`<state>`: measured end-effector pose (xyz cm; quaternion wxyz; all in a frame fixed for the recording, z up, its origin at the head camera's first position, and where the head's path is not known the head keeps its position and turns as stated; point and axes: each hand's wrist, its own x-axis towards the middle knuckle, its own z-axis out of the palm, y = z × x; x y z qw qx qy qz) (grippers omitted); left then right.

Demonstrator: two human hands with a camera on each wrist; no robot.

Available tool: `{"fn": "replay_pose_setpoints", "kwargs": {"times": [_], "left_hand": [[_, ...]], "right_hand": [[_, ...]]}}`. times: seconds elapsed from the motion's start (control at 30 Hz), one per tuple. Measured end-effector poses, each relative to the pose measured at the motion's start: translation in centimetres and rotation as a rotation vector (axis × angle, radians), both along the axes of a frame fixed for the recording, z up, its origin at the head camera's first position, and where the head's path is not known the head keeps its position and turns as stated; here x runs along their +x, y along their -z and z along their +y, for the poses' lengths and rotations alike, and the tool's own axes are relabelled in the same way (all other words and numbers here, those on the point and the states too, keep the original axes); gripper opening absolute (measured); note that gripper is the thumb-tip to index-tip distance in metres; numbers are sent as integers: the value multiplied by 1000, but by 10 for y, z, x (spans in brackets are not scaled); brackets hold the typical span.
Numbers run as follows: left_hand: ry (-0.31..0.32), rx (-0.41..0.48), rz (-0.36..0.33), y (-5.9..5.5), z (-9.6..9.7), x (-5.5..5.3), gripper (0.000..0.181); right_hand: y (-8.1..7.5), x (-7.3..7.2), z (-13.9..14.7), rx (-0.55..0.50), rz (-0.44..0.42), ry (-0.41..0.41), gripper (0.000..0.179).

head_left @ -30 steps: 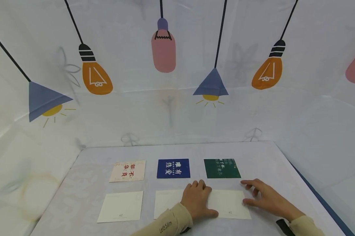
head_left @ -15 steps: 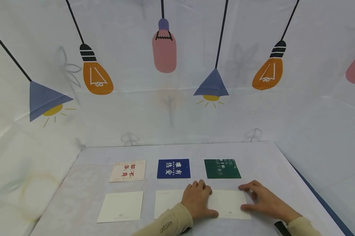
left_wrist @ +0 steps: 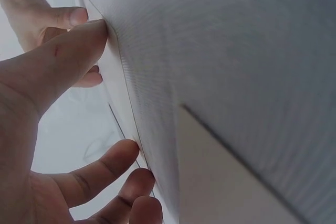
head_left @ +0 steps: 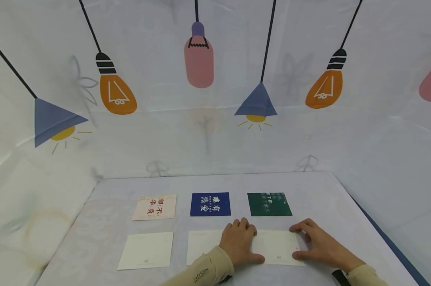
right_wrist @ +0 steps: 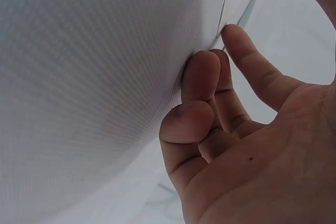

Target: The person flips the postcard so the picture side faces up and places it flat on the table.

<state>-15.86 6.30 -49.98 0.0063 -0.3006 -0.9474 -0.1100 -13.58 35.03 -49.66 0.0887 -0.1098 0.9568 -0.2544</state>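
Note:
Three blank cream cards lie in the front row on the table. My left hand (head_left: 238, 242) rests between the middle card (head_left: 201, 244) and the right card (head_left: 277, 247), covering part of the middle one; its thumb and fingertips touch the right card's left side. At that card's right side my right hand (head_left: 321, 243) has its index finger and thumb spread along the edge. In the left wrist view the right card (left_wrist: 116, 74) shows as a thin strip under the thumb, flat on the table. In the right wrist view the other fingers (right_wrist: 202, 77) are loosely bent and hold nothing.
Behind lie a beige card with red characters (head_left: 154, 207), a blue card (head_left: 210, 204) and a green card (head_left: 270, 204). A third blank card (head_left: 145, 250) is at the front left. White sheeting (head_left: 215, 147) with printed lamps encloses the table (head_left: 104, 222).
My right hand has moved slightly left, bringing its index finger and thumb to the right card's edge. The left hand and the cards look unmoved.

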Motion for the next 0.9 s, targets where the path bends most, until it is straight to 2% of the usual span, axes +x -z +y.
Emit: {"fn": "replay_pose_setpoints", "kwargs": {"times": [0.37, 0.67, 0.9], "left_hand": [[-7, -40, -26, -1, 1, -4, 77], [-3, -35, -39, -2, 2, -5, 77], [-20, -39, -52, -3, 2, -7, 79]], "right_hand": [[0, -6, -4, 2, -59, 56, 72], [-2, -9, -4, -13, -73, 22, 71], [-2, -5, -5, 58, -64, 55, 86]]}}
